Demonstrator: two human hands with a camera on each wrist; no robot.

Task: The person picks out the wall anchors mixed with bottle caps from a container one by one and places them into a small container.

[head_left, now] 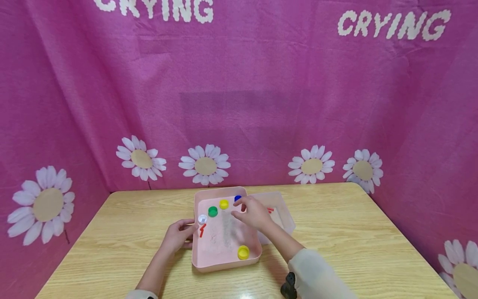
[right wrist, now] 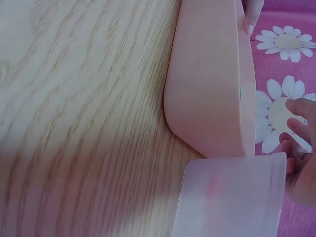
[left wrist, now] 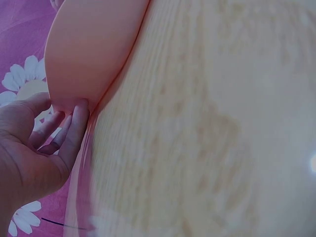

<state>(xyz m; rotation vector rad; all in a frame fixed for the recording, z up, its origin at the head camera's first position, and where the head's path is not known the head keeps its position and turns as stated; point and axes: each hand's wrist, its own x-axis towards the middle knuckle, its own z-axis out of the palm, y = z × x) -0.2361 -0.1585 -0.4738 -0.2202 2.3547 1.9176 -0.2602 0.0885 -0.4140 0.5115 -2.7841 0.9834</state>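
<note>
A pink tray (head_left: 220, 265) lies on the table, its left wall held by my left hand (head_left: 177, 236). In the left wrist view, that hand's thumb (left wrist: 38, 102) is at the rim and its fingers press the outer wall. Over the tray's right side hovers my right hand (head_left: 252, 211), thumb and forefinger apart, nothing visible between them. Nearest to it is a blue cap (head_left: 237, 198), partly hidden. A yellow cap (head_left: 224, 204), a green cap (head_left: 213, 211) and a white cap (head_left: 202, 219) curve leftward along the tray. Red pieces (head_left: 202, 231) lie below the white one.
Another yellow cap (head_left: 243, 252) sits in the tray's front right corner. A translucent box (head_left: 285, 211) with red pieces (head_left: 270, 210) inside stands against the tray's right side, partly behind my right arm. Beyond the wooden table (head_left: 336, 232) hangs a flowered pink curtain (head_left: 257, 166).
</note>
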